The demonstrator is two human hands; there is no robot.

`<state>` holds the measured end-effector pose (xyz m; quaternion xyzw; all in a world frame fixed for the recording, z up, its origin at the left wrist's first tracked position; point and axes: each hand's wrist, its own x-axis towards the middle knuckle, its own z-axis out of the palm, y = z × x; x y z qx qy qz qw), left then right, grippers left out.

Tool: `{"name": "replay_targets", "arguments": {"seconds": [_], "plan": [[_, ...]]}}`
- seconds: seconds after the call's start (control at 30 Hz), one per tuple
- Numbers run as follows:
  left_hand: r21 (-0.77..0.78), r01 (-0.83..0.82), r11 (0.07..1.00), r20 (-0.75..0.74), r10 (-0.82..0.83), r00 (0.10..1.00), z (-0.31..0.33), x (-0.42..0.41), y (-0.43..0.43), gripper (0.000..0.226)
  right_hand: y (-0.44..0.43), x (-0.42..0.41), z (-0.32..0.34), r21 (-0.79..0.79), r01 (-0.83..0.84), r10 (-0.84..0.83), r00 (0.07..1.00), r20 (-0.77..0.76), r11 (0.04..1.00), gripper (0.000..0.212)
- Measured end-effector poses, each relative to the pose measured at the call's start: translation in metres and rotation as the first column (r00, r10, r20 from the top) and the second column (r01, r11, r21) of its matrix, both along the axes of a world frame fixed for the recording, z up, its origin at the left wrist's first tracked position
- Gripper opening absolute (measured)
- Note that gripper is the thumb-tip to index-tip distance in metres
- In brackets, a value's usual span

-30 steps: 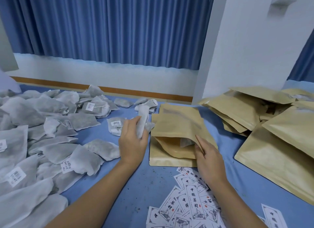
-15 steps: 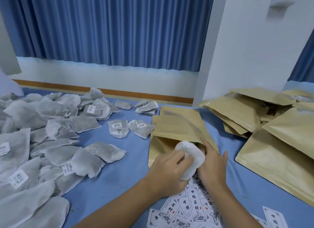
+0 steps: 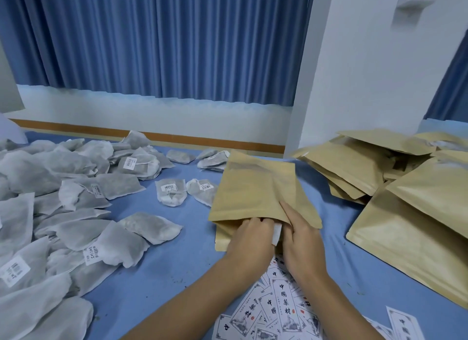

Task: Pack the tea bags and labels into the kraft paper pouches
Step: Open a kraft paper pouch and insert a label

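Clasps tea bag (image 3: 276, 234) in left hand (image 3: 249, 238), part-entered at pouch (image 3: 255, 187) mouth. Pinches upper lip open with right hand (image 3: 302, 241). Extends lengthwise away, directly beyond left hand.

Table: flat blue table top (image 3: 192, 238).
Middle: one open brown paper pouch (image 3: 253, 187).
Left of pouch: big heap of soft white mesh tea bags (image 3: 50, 213).
Right of pouch: pile of more brown paper pouches (image 3: 405, 213).
Just in front of pouch: white paper labels (image 3: 283, 306) with black writing.
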<state>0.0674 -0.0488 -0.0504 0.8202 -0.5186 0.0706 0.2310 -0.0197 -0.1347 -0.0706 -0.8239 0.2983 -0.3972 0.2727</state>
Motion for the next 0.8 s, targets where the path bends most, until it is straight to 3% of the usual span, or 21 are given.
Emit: {"name": "replay_targets", "arguments": {"seconds": [0.07, 0.2, 0.33, 0.4, 0.5, 0.57, 0.63, 0.8], "plan": [[0.070, 0.013, 0.997, -0.072, -0.008, 0.997, 0.004, 0.003, -0.014, 0.019, 0.000, -0.001, 0.000, 0.005, -0.025, 0.025, 0.999, 0.038, 1.000, 0.061], [0.111, 0.054, 0.992, -0.294, -0.019, 0.956, -0.001, 0.034, -0.041, 0.042, -0.002, -0.003, -0.003, 0.003, -0.008, 0.008, 0.998, 0.062, 1.000, 0.060], [0.206, -0.083, 0.975, -0.434, 0.167, 0.885, -0.005, 0.073, -0.061, 0.053, 0.004, -0.002, -0.001, -0.039, -0.084, 0.088, 0.993, 0.085, 0.996, 0.063], [0.252, 0.047, 0.966, -0.494, 0.087, 0.865, -0.001, 0.069, -0.069, 0.045, 0.005, 0.000, 0.000, -0.083, -0.107, 0.116, 0.987, 0.113, 0.991, 0.070], [0.056, 0.162, 0.985, -0.532, -0.108, 0.840, 0.000, 0.056, -0.069, 0.034, 0.001, 0.000, -0.001, -0.084, -0.100, 0.116, 0.973, 0.200, 0.991, 0.058], [-0.024, 0.226, 0.974, -0.430, -0.215, 0.877, -0.007, 0.053, -0.061, 0.034, -0.005, 0.001, -0.001, -0.013, -0.093, 0.093, 0.973, 0.213, 0.996, 0.054], [0.018, 0.262, 0.965, -0.168, -0.256, 0.952, -0.011, 0.051, -0.045, 0.038, -0.009, 0.001, -0.002, 0.073, -0.085, 0.071, 0.980, 0.185, 0.994, 0.056], [-0.203, 0.453, 0.868, 0.330, -0.375, 0.866, -0.006, 0.043, 0.002, 0.025, -0.014, 0.006, -0.008, 0.095, -0.027, 0.019, 0.996, 0.088, 0.995, 0.066]]}}
